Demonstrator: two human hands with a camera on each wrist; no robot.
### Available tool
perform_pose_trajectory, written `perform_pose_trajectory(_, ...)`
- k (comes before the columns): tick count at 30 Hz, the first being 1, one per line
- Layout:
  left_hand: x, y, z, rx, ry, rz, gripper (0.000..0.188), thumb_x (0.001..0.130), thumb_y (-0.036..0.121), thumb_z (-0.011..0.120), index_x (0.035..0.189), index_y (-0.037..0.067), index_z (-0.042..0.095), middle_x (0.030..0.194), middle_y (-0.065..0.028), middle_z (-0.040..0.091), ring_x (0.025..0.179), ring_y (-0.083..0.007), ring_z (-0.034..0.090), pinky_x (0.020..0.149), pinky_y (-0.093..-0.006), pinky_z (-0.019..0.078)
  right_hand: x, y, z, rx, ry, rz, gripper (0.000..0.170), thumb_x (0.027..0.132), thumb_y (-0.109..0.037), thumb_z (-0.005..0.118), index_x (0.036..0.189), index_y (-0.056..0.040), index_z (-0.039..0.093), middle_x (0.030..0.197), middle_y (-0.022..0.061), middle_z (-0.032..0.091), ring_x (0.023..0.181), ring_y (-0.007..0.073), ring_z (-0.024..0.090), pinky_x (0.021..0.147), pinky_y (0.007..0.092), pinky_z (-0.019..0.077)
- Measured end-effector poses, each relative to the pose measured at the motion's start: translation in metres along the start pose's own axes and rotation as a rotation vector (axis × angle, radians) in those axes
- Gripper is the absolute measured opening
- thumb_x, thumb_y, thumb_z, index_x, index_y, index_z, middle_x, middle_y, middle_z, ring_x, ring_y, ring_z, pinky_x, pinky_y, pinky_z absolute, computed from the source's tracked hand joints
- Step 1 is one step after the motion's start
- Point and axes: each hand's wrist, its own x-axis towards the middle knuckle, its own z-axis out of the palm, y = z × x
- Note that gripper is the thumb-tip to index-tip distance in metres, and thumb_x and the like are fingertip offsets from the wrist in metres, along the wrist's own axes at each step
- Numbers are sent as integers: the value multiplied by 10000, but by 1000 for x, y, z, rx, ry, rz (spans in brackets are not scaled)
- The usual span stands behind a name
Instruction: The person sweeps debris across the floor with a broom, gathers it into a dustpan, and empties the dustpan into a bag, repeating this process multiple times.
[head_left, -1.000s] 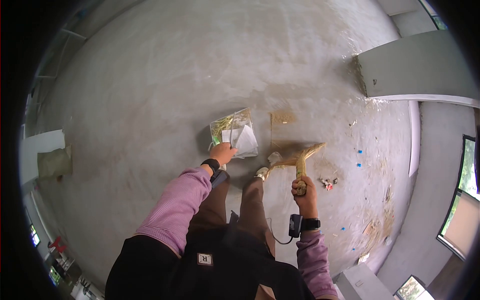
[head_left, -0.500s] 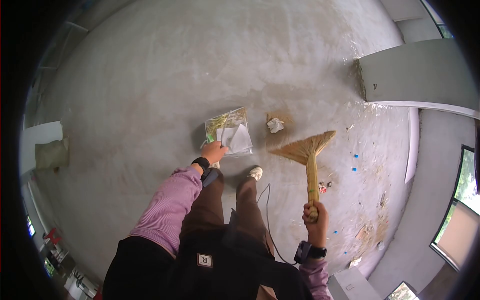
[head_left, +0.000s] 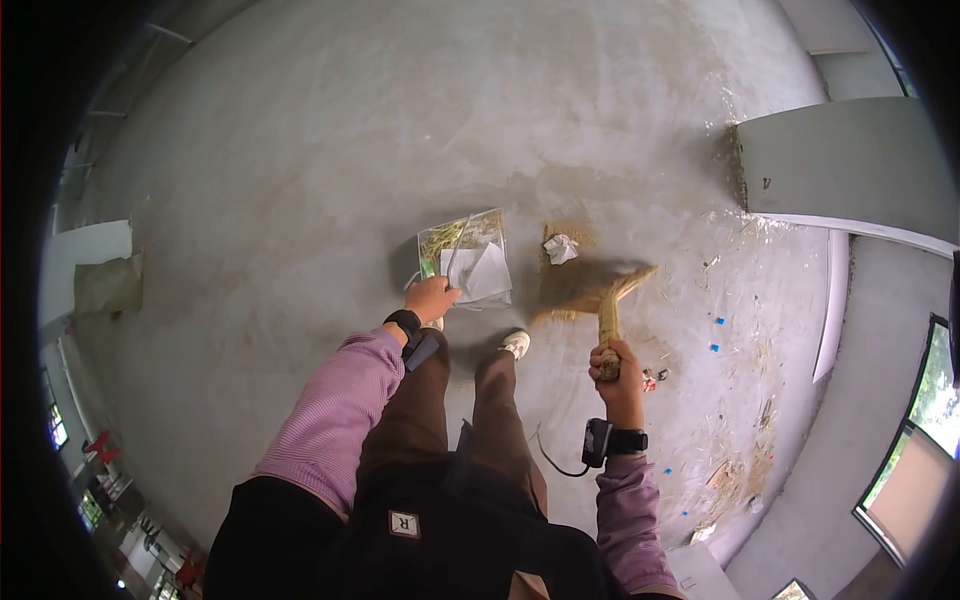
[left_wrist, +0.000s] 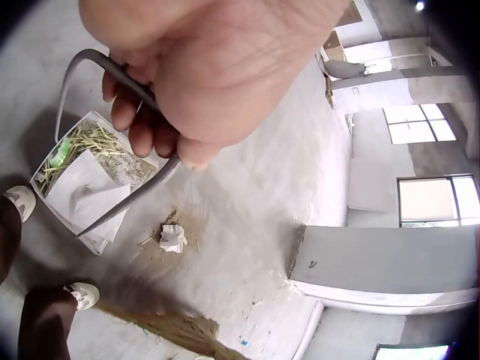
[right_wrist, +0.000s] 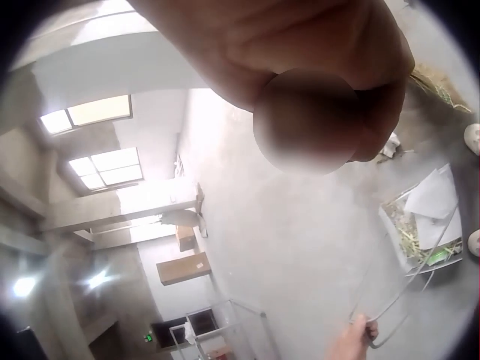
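My left hand (head_left: 432, 298) (left_wrist: 217, 75) curls its fingers round the thin grey handle (left_wrist: 133, 196) of a clear box (head_left: 508, 290). Straw, a green scrap and white paper sheets (head_left: 478, 272) (left_wrist: 88, 191) lie in the box. In the head view my right hand (head_left: 618, 378) grips the end of a straw broom (head_left: 608, 318), whose blurred bristles touch or hover over the floor, right of the box. Just beyond the bristles a crumpled white paper (head_left: 561, 249) (left_wrist: 172, 238) lies on brown debris. My right hand (right_wrist: 300, 67) fills the top of the right wrist view.
Blue bits (head_left: 715, 348), a red-and-white scrap (head_left: 650, 381) and scattered straw (head_left: 765, 415) lie on the floor to the right. A grey block-like structure (head_left: 840, 165) juts in at the upper right. My shoe (head_left: 515, 345) stands below the broom.
The broom swung out to the right, then back left and upward, with its bristles turned. The crumpled paper, first beside my shoe, now lies farther away on the brown debris. My left hand keeps its hold.
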Motion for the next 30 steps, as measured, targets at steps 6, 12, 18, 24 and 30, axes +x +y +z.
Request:
perform_pose_trajectory(6,3,-2,2,34,-37,-10,411,778,412,500,833,16,591,875,-185,622,844,-339,580,766,-437,405,-51,-28,-18,-80,60,-23,203,827,-177,520,921,-14,440,710,80,517,495,105,461,391,211,347)
perform_pose_trajectory(12,-1,2,-2,44,-16,-13,399,777,404,498,813,18,594,852,-180,625,822,-339,584,760,-431,406,-119,-34,-20,-559,135,-86,253,781,-146,525,977,4,465,694,101,523,451,129,481,369,228,372)
perform_pose_trajectory(18,-1,1,-1,24,-24,-12,391,775,397,494,818,22,596,860,-173,626,837,-335,582,770,-435,401,-56,-43,-44,-1305,309,-233,601,665,-42,538,1241,6,371,685,131,577,482,196,580,394,296,460)
perform_pose_trajectory(24,-1,-2,6,-19,49,-15,396,770,405,498,793,23,599,842,-174,626,835,-336,581,760,-440,404,45,-32,-112,-1633,264,-297,762,634,-23,550,1329,-94,243,669,165,582,488,233,594,403,336,476)
perform_pose_trajectory(30,-4,5,-3,-10,0,-56,409,772,408,521,749,3,571,822,-193,599,841,-362,558,775,-445,406,25,12,-161,-2021,215,-201,893,626,-15,545,1388,-137,96,808,252,605,727,389,615,641,455,493)
